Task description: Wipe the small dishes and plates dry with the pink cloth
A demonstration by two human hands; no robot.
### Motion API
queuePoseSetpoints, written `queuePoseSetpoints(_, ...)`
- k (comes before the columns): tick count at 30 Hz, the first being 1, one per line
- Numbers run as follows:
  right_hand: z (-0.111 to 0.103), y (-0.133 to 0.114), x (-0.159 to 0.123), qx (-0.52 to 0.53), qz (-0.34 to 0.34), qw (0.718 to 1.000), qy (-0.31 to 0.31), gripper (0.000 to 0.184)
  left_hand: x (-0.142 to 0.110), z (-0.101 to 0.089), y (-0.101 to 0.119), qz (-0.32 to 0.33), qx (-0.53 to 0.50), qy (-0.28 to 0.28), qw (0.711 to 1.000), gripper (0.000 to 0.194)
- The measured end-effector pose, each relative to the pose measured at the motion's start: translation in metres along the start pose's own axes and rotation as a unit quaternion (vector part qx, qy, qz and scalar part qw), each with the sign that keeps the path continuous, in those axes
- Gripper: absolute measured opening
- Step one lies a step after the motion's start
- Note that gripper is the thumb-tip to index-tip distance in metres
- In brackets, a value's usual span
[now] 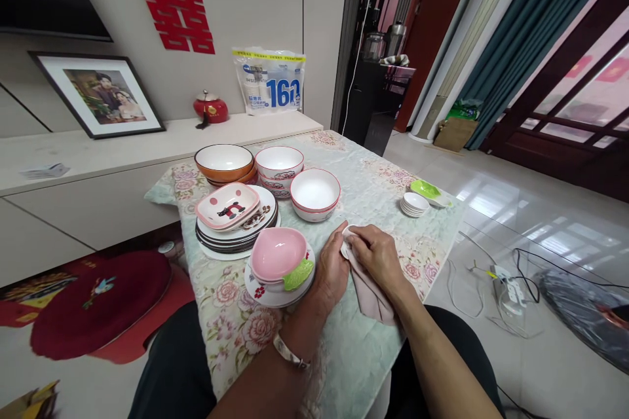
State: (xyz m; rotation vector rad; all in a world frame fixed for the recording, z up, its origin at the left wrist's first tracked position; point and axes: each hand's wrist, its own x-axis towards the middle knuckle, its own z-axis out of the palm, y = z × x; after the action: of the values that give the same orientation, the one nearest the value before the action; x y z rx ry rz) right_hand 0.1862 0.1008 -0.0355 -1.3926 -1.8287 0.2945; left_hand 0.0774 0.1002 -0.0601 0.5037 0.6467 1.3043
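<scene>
A small white dish (344,249) is held up between both hands, partly hidden by the fingers. My left hand (333,268) grips its left side. In my right hand (379,255) is a beige-pink cloth (372,298), pressed against the dish, with its loose end hanging down over the table. Just left of my left hand, a pink peach-shaped bowl (279,252) with a green leaf rests on white flower-patterned plates (272,298). Small white dishes (414,203) are stacked to the right, beside a green leaf-shaped dish (425,190).
Flowered cloth covers the table (236,347). Toward the back left stand red-rimmed bowls (315,190), brown bowls (225,160) and a stack of plates (236,245) topped by a pink square dish (227,205). A power strip (508,289) with cables lies on the floor at right.
</scene>
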Motion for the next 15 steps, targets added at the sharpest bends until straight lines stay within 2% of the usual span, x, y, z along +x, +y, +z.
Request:
queuePoseSetpoints(2,0.006,0.002,-0.001,-0.014,0.023,0.998,0.054,0.017,-0.002,0.001,0.001,-0.033,-0.035,-0.019,0.999,0.042)
queuePoseSetpoints(4,0.010,0.004,-0.001,-0.032,0.037,0.996,0.078,0.015,-0.004,0.001,0.002,-0.039,-0.047,-0.030,0.998,0.042)
queuePoseSetpoints(6,0.010,0.004,-0.001,-0.023,0.015,0.998,0.049,0.015,-0.005,0.001,0.003,-0.030,-0.057,-0.028,0.998,0.043)
queuePoseSetpoints(9,0.001,0.001,0.000,0.000,-0.055,0.996,-0.066,0.017,-0.003,0.000,0.006,-0.030,-0.077,-0.013,0.997,0.045)
queuePoseSetpoints(11,-0.007,-0.003,0.000,-0.042,-0.070,0.989,-0.123,0.018,-0.002,0.000,0.007,-0.040,-0.082,-0.007,0.996,0.044)
queuePoseSetpoints(13,-0.010,-0.008,-0.001,-0.132,-0.050,0.982,-0.124,0.016,-0.002,0.001,0.008,-0.044,-0.084,-0.004,0.996,0.042)
queuePoseSetpoints(15,-0.007,-0.011,-0.002,-0.224,-0.016,0.971,-0.083,0.015,-0.003,0.003,0.007,-0.043,-0.085,-0.001,0.995,0.040)
